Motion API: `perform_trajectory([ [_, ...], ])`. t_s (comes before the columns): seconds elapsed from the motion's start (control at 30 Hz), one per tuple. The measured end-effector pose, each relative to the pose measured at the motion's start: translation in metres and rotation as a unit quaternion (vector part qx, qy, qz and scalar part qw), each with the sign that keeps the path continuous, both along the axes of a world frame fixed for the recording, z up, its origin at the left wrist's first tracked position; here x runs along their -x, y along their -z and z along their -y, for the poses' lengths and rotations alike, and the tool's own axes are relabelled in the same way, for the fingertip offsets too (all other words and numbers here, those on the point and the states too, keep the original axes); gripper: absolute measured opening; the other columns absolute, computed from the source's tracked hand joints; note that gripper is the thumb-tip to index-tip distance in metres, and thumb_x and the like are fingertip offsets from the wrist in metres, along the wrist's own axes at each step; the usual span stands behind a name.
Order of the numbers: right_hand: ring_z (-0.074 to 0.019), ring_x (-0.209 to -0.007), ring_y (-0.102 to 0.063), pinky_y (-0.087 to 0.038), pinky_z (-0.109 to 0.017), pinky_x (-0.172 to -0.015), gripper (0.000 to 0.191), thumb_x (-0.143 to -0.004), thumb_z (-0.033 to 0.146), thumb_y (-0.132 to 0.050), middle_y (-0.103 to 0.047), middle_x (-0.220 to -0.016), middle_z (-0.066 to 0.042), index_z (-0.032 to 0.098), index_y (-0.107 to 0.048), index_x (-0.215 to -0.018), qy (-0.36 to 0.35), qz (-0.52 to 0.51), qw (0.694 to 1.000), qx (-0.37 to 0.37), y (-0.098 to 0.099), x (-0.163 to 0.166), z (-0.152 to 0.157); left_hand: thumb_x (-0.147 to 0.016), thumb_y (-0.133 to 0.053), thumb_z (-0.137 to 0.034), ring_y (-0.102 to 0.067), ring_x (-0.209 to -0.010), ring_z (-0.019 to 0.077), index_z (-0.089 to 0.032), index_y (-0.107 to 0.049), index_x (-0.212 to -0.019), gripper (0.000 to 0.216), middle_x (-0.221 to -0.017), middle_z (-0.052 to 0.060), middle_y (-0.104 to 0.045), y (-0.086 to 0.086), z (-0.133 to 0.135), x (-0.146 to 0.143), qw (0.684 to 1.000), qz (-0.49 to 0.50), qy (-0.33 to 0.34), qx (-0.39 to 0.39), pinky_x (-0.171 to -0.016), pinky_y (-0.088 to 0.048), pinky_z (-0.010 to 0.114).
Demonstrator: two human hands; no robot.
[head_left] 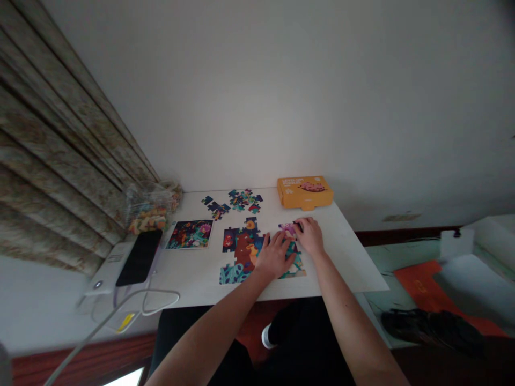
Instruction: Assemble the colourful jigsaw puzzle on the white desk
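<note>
On the white table lies a partly joined jigsaw puzzle (244, 248) with a brown bear, an orange bird and teal leaves. My left hand (276, 254) rests flat on its right half, fingers spread, covering some of the picture. At the puzzle's upper right edge, my right hand (309, 236) has its fingers bent around a small dark puzzle piece (298, 226), beside a purple part (286, 228) of the picture. The fingertips partly hide this piece. Loose puzzle pieces (242, 200) are scattered behind the puzzle, and a printed picture card (190, 234) lies to its left.
An orange puzzle box (306, 193) stands at the back right near the wall. At the left are a black phone (139, 258), a white cable (116, 309) and a clear plastic bag (148, 209) beside the curtain (52, 123). Dark shoes (430, 327) are on the right, below table height.
</note>
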State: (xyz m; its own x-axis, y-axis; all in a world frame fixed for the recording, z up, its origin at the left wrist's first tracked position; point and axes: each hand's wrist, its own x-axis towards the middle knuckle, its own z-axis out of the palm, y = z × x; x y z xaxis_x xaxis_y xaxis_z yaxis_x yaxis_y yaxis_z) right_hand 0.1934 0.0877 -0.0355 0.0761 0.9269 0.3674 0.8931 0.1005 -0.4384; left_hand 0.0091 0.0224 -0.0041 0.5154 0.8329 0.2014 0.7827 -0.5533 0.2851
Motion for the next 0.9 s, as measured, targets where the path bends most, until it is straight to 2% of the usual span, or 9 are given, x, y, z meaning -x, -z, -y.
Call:
perform_trajectory([
  [0.2,-0.0281,-0.095,-0.059,-0.045,-0.040,-0.088,0.023,-0.095,0.037,-0.058,-0.068,-0.103,-0.012,0.020,-0.072,-0.102,-0.011,-0.027,1.000,-0.011,0.003,-0.001,0.000,-0.100,-0.055,-0.041,-0.044,-0.145,0.0274,-0.026,-0.056,-0.138,0.041,-0.152,0.011,-0.053,0.001,-0.003,0.002,0.999,0.042,0.002,0.022,-0.125,-0.026,0.059],
  [0.3,-0.0281,-0.096,-0.060,-0.046,-0.041,-0.090,0.026,-0.096,0.040,-0.054,-0.068,-0.103,-0.012,0.020,-0.071,-0.102,-0.012,-0.077,0.997,-0.028,0.007,-0.004,-0.001,-0.100,-0.056,-0.035,-0.047,-0.143,0.0260,-0.025,-0.059,-0.135,0.037,-0.150,0.010,-0.055,-0.001,-0.019,0.014,0.996,0.080,-0.022,0.031,-0.124,-0.028,0.056],
  [0.37,-0.0277,-0.095,-0.060,-0.047,-0.042,-0.090,0.028,-0.096,0.041,-0.052,-0.068,-0.101,-0.012,0.020,-0.071,-0.101,-0.014,-0.108,0.993,-0.034,0.010,-0.006,-0.001,-0.097,-0.058,-0.029,-0.049,-0.141,0.0261,-0.023,-0.061,-0.131,0.034,-0.148,0.011,-0.056,-0.003,-0.039,0.030,0.994,0.093,-0.060,0.021,-0.124,-0.030,0.053],
  [0.5,-0.0267,-0.091,-0.061,-0.048,-0.042,-0.089,0.030,-0.094,0.043,-0.052,-0.068,-0.099,-0.012,0.021,-0.071,-0.096,-0.019,-0.134,0.990,-0.028,0.013,-0.009,-0.002,-0.092,-0.059,-0.018,-0.055,-0.134,0.0284,-0.019,-0.063,-0.128,0.036,-0.142,0.014,-0.060,-0.008,-0.096,0.072,0.979,0.084,-0.187,0.011,-0.118,-0.038,0.048],
  [0.63,-0.0269,-0.090,-0.061,-0.048,-0.043,-0.089,0.030,-0.093,0.043,-0.052,-0.068,-0.099,-0.012,0.020,-0.071,-0.096,-0.019,-0.133,0.991,-0.017,0.012,-0.009,-0.003,-0.093,-0.060,-0.024,-0.057,-0.131,0.0305,-0.017,-0.057,-0.137,0.045,-0.140,0.016,-0.061,-0.013,-0.149,0.107,0.964,0.050,-0.262,0.013,-0.114,-0.042,0.045],
  [0.77,-0.0273,-0.091,-0.061,-0.048,-0.043,-0.089,0.030,-0.092,0.044,-0.053,-0.068,-0.100,-0.012,0.020,-0.071,-0.097,-0.015,-0.121,0.992,-0.006,0.009,-0.008,-0.002,-0.096,-0.059,-0.033,-0.053,-0.135,0.0315,-0.014,-0.052,-0.142,0.051,-0.146,0.018,-0.057,-0.014,-0.181,0.120,0.964,0.013,-0.264,0.029,-0.115,-0.038,0.044],
  [0.9,-0.0277,-0.096,-0.061,-0.048,-0.043,-0.091,0.031,-0.092,0.046,-0.052,-0.068,-0.100,-0.011,0.021,-0.070,-0.097,-0.009,-0.112,0.994,0.003,0.006,-0.008,-0.002,-0.096,-0.060,-0.041,-0.051,-0.136,0.0331,-0.018,-0.051,-0.143,0.052,-0.147,0.018,-0.057,-0.011,-0.197,0.121,0.964,-0.003,-0.259,0.064,-0.114,-0.035,0.048],
])
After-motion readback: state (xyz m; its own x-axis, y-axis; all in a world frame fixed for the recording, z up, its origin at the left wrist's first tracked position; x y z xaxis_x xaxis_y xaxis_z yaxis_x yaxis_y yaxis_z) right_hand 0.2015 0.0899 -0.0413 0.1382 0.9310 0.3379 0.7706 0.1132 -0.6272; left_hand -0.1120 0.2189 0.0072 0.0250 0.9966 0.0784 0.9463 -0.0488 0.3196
